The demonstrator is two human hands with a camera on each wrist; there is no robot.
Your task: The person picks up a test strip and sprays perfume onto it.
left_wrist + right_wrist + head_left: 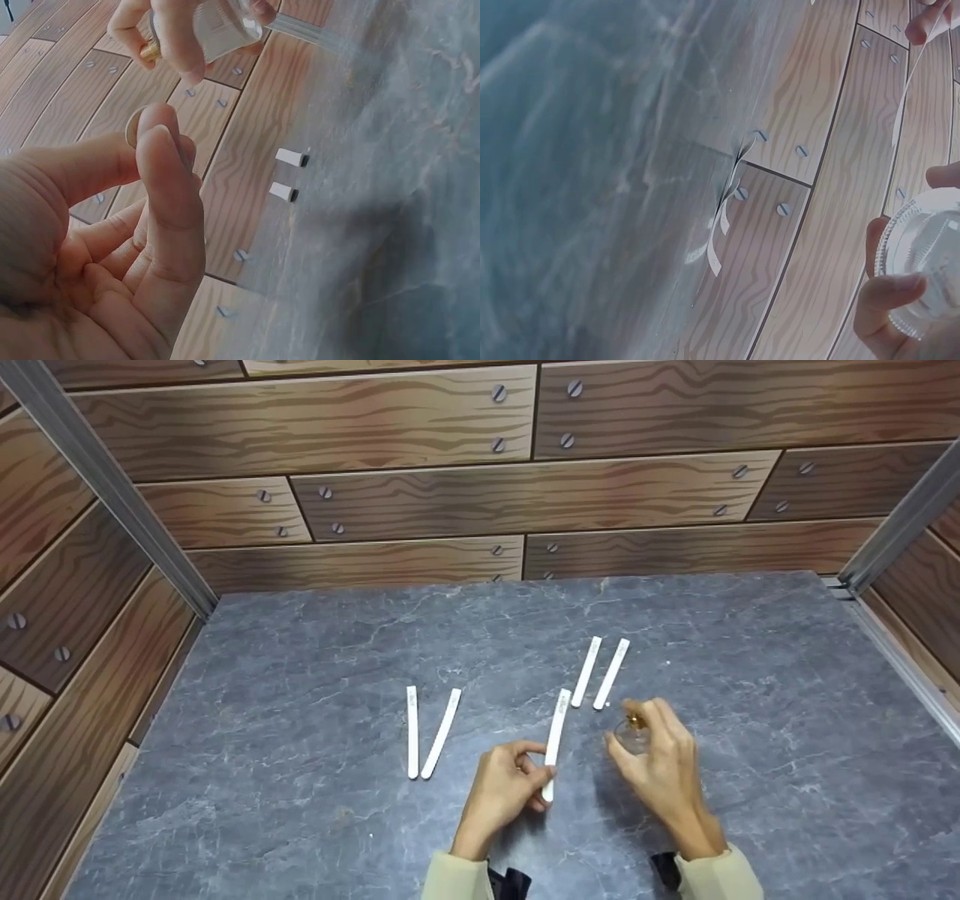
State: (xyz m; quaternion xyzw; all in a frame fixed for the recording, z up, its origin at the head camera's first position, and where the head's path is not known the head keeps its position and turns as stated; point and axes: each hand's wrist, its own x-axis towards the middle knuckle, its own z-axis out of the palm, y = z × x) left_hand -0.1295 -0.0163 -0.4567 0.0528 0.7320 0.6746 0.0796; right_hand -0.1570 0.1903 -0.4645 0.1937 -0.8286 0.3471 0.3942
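My left hand pinches a white paper test strip near its lower end, between thumb and fingers. The strip points away from me and shows small print at its far end; in the right wrist view the strip looks thin and slightly curved. To the right, my right hand grips a clear glass perfume bottle with a gold spray top. A finger lies at that top. The round ribbed base of the bottle faces the right wrist camera. Bottle and strip are apart.
Two white strips lie on the grey marbled table left of my hands. Another pair of strips lies beyond them at the right, with curled ends. Wood-patterned panels and metal posts enclose the table.
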